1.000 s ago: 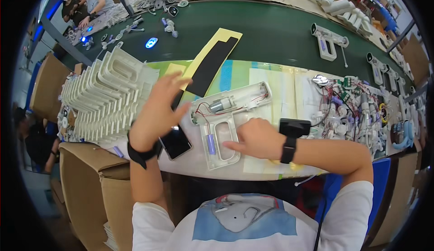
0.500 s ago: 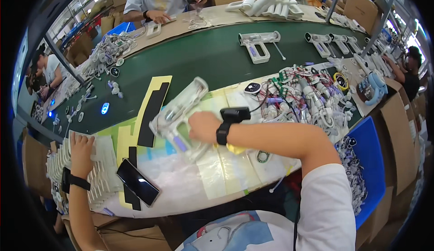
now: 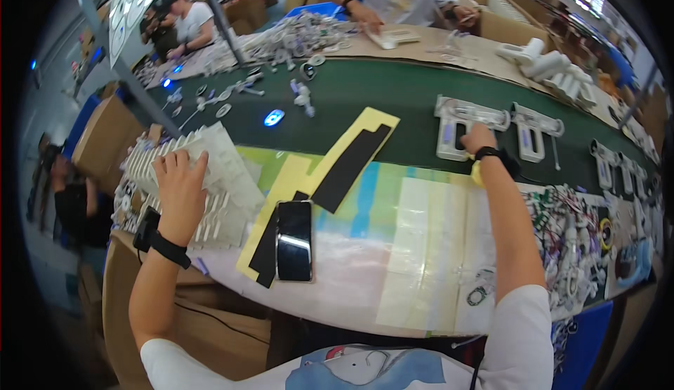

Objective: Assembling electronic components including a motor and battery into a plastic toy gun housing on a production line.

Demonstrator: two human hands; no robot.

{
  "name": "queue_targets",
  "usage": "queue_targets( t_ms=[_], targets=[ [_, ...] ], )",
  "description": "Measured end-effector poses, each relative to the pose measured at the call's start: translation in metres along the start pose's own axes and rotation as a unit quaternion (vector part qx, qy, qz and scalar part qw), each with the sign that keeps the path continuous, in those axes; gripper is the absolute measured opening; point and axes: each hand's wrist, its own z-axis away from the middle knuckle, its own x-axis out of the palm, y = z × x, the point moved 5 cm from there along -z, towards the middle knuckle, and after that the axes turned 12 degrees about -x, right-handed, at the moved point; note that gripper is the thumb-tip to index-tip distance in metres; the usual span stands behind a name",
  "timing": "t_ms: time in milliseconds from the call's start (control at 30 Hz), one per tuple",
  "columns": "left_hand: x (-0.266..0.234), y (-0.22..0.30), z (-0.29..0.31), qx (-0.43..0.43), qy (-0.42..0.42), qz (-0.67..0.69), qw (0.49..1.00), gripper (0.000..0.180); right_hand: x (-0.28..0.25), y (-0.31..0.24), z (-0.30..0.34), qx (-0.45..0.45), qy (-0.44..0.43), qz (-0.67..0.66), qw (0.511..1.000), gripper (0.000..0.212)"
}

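Note:
On the left, my left hand (image 3: pixel 181 190) rests on a row of upright white plastic shells (image 3: pixel 221 211), fingers spread and touching them. Farther out, my right hand (image 3: pixel 481 139) has its fingers curled at the handle of a white gun-shaped housing (image 3: pixel 449 136) with a clear barrel, which lies on the green belt (image 3: pixel 379 81). A similar gun-shaped housing (image 3: pixel 531 137) lies just right of it. My right fingertips are partly hidden against the handle.
A black phone (image 3: pixel 293 241) lies beside yellow and black strips (image 3: pixel 351 169) on the worktable. Wired circuit parts (image 3: pixel 562 242) are heaped at right, near a blue bin (image 3: pixel 586 341). Across the belt, a person (image 3: pixel 400 0) handles white parts. Cardboard (image 3: pixel 112 134) stands at left.
My right hand has carried the gun-shaped housing from above the worktable out onto the belt. The view has swung left. My left hand remains at the white shells, its fingers now more spread.

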Motion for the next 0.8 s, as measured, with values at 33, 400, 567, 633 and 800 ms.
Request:
queue_targets(
  t_ms=[33,400,567,633,800],
  targets=[
    [-0.004,-0.005,0.004,-0.014,0.037,-0.010,0.999,0.063,-0.001,0.003,0.001,0.013,0.023,-0.008,1.000,0.035],
    [0.003,0.139,0.054,0.067,-0.099,0.304,0.945,0.058,-0.054,-0.078,0.016,-0.105,0.125,0.095,0.982,0.033],
    [0.002,0.211,0.078,0.142,-0.207,0.312,0.917,0.053,-0.082,-0.165,0.081,-0.378,0.162,0.077,0.908,0.027],
    [-0.011,0.219,0.078,0.214,-0.248,0.382,0.864,0.049,-0.093,-0.187,0.106,-0.444,0.129,0.026,0.887,0.023],
    [0.039,0.197,-0.015,0.099,-0.191,0.359,0.908,0.041,-0.166,-0.229,0.181,-0.456,-0.014,-0.443,0.772,0.009]
  ],
)
